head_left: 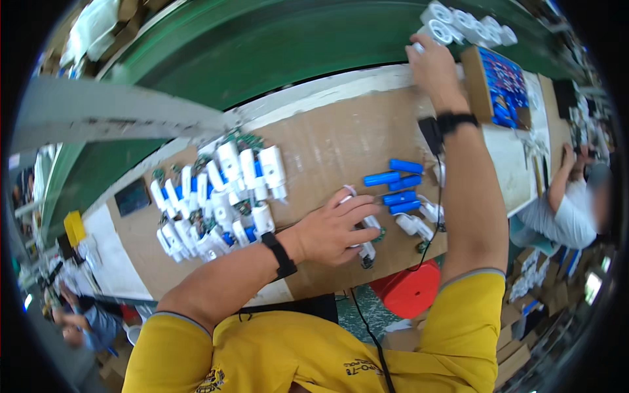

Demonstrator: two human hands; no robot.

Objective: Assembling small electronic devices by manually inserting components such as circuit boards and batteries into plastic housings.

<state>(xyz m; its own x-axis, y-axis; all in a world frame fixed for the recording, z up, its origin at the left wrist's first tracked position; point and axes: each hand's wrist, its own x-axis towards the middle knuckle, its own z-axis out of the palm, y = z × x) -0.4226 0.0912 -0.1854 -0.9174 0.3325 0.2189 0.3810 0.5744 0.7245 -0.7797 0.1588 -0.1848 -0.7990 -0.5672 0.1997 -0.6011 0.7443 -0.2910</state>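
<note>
My left hand (pixel 335 230) lies low over the cardboard-covered bench, its fingers curled round a white plastic casing (pixel 368 252) with a small circuit board at its end; the palm hides part of it. My right hand (pixel 432 64) is stretched to the far right, at the green conveyor. Its fingers are closed on a small white part (pixel 418 48), mostly hidden, beside a cluster of white cylindrical casings (pixel 438 31). Several blue cylindrical batteries (pixel 401 183) lie just right of my left hand. White casings with boards (pixel 414 226) rest near them.
Left on the bench is a dense group of white casings (pixel 226 196) with blue batteries and green boards. A cardboard box (pixel 481 85) of blue batteries stands at the right. A black cable (pixel 438 196) crosses the bench beside my right arm. A red stool (pixel 409 291) sits below. Other people work at both sides.
</note>
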